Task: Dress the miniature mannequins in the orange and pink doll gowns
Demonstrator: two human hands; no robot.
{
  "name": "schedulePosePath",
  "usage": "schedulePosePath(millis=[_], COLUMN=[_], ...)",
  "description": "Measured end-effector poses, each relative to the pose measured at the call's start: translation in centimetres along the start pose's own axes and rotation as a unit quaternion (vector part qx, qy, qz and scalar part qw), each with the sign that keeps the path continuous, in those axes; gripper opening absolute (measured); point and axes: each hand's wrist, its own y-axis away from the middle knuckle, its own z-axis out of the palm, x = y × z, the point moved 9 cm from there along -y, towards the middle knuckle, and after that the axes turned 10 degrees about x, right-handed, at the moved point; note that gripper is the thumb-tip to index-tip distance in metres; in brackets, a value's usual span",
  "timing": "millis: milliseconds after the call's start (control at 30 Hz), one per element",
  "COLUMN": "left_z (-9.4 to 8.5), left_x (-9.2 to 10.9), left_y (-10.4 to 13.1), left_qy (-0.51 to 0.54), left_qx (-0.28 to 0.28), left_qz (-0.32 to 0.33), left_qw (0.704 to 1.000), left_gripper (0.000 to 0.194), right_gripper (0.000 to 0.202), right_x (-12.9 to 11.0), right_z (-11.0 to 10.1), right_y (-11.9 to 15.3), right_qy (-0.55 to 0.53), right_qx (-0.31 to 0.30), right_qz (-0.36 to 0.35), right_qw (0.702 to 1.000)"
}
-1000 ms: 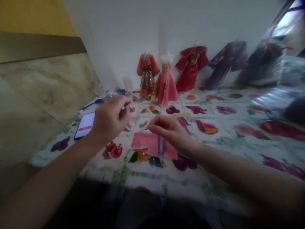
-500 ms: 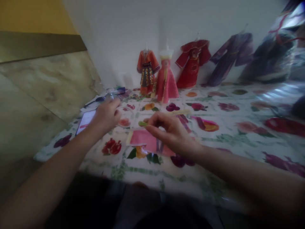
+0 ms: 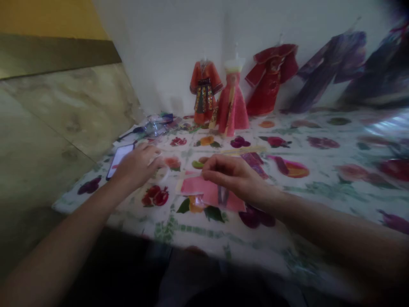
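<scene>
My left hand (image 3: 136,165) is at the left of the table, its thumb and fingers at the edge of a pale, see-through ring (image 3: 165,175) that looks like a roll of tape. The ring's left side is hidden by the fingers. My right hand (image 3: 228,175) is closed in a pinch above pink fabric pieces (image 3: 194,186); whatever is between its fingertips is too small to make out. The pink pieces lie flat, with a dark grey strip (image 3: 223,195) across them. Just beyond the right hand lies a purple patterned piece (image 3: 254,163).
A phone (image 3: 119,160) with a lit screen lies beside my left hand. Small doll-sized garments stand along the wall: an orange robe (image 3: 206,87), a pink dress (image 3: 233,104), a red gown (image 3: 266,89) and a purple robe (image 3: 332,64). Clear packets (image 3: 156,125) lie at the back left.
My left hand has come back from the clear packets to the pale ring, which has shifted left and nearer. My right hand stays pinched over the pink pieces. The view has turned slightly left.
</scene>
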Motion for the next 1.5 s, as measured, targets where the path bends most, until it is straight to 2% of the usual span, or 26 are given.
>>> schedulePosePath(millis=[33, 100, 167, 233, 433, 733, 933, 1033, 1133, 1267, 1367, 1500], left_z=[-0.2, 0.1, 0.5, 1.1, 3.2, 4.5, 6.1, 6.6, 6.9, 7.6, 8.2, 8.3], left_x=[1.6, 4.7, 7.0, 8.0, 7.8, 8.1, 7.8, 7.7, 7.8, 8.1, 8.6, 9.1], left_y=[0.1, 0.4, 0.5, 0.3, 0.2, 0.2, 0.5, 0.4, 0.4, 1.0, 1.7, 1.2], left_qy=[0.041, 0.21, 0.279, 0.298, 0.344, 0.358, 0.336, 0.322, 0.323, 0.31, 0.296, 0.288], left_qx=[-0.016, -0.085, -0.124, -0.139, -0.175, -0.201, -0.246, -0.263, -0.286, -0.34, -0.391, -0.379], left_qz=[0.018, 0.039, 0.066, 0.075, 0.041, 0.041, 0.055, 0.059, 0.048, 0.034, 0.034, 0.05], left_qw=[0.999, 0.973, 0.95, 0.941, 0.921, 0.911, 0.908, 0.907, 0.901, 0.887, 0.871, 0.878], left_gripper=[0.031, 0.034, 0.032, 0.027, 0.018, 0.011, 0.021, 0.023, 0.021, 0.014, 0.016, 0.013], right_gripper=[0.015, 0.014, 0.013, 0.012, 0.013, 0.013, 0.017, 0.021, 0.023, 0.021, 0.018, 0.019], right_x=[0.2, 0.6, 0.9, 1.4, 2.1, 2.7, 3.2, 3.3, 3.6, 3.2, 3.2, 3.4], right_z=[0.0, 0.1, 0.1, 0.1, -0.3, -0.6, -0.9, -0.9, -1.3, -2.0, -1.7, -1.2], right_y=[0.0, -0.1, -0.1, -0.1, -0.4, -0.6, -0.7, -0.6, -0.6, -0.8, -0.8, -0.6], right_qy=[0.005, 0.015, 0.028, 0.043, 0.073, 0.132, 0.205, 0.241, 0.264, 0.266, 0.296, 0.337], right_qx=[-0.003, -0.007, -0.009, -0.011, 0.007, 0.007, 0.021, 0.021, 0.028, 0.053, 0.032, -0.001], right_qz=[0.009, 0.022, 0.033, 0.044, 0.036, 0.023, 0.005, 0.024, 0.048, 0.021, 0.014, 0.02], right_qw=[1.0, 1.0, 0.999, 0.998, 0.997, 0.991, 0.979, 0.97, 0.963, 0.962, 0.955, 0.941])
